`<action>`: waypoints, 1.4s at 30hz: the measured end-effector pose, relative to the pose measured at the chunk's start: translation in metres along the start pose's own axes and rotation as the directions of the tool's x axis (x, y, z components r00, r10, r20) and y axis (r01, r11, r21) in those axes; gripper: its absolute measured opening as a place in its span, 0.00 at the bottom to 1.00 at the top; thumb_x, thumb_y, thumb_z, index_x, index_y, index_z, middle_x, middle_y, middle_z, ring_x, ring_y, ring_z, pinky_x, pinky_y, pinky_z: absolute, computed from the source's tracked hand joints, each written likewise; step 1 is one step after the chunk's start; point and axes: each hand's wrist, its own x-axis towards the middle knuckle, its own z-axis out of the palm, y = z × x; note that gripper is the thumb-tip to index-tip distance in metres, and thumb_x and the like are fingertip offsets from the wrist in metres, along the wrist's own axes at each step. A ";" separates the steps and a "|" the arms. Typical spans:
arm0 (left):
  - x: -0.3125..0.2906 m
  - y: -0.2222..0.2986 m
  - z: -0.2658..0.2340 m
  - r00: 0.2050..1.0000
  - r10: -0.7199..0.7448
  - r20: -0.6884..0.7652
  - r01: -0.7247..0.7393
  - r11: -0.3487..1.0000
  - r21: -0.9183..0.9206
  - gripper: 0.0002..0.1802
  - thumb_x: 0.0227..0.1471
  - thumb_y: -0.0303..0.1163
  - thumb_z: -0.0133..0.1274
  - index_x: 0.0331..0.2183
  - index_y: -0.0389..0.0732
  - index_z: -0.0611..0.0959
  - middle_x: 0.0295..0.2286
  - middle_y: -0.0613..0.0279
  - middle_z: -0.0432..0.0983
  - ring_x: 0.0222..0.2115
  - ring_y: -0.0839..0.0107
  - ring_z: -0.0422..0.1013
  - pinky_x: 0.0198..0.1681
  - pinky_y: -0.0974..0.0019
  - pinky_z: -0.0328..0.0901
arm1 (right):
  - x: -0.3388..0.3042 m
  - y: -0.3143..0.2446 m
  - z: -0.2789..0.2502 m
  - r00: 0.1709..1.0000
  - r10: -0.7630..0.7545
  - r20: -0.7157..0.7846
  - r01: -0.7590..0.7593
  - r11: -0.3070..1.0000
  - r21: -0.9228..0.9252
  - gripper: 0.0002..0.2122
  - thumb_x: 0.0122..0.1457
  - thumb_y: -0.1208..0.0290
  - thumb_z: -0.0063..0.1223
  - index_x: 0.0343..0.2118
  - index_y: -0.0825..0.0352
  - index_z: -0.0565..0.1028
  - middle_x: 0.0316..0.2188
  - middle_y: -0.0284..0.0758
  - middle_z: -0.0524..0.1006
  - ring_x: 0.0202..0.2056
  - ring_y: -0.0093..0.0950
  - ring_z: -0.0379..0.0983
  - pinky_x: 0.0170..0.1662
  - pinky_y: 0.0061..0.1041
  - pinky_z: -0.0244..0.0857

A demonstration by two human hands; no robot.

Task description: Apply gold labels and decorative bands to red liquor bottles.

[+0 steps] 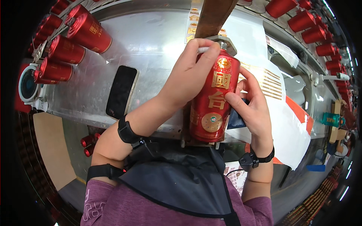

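Observation:
A glossy red bottle (217,128) with gold lettering and a round gold emblem lies in front of me, its silvery neck pointing away. My left hand (192,71) is closed at the neck, thumb and forefinger pinched around a small white thing (203,49) whose kind I cannot make out. Along the bottle's right side my right hand (250,103) curls its fingers, with the thumb resting on the red surface. The bottle's neck end meets a metal piece (230,46) below a brown upright bar (215,17). Its underside is hidden.
A black phone (121,91) lies on the metal table (151,34) to the left. Several red bottles (88,32) stand at the far left, and more red ones (315,34) line the far right. Sheets of gold stickers (264,81) and white paper (290,139) lie on the right.

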 end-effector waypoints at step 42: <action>-0.020 -0.019 -0.029 0.971 -0.018 0.238 0.040 0.995 -0.086 0.40 0.65 0.49 0.50 0.66 0.34 0.56 0.55 0.51 0.68 0.55 0.68 0.67 0.58 0.66 0.63 | 0.000 0.017 -0.004 0.998 0.045 0.051 -0.055 0.973 0.223 0.31 0.64 0.67 0.58 0.67 0.68 0.59 0.31 0.24 0.71 0.37 0.14 0.69 0.42 0.16 0.62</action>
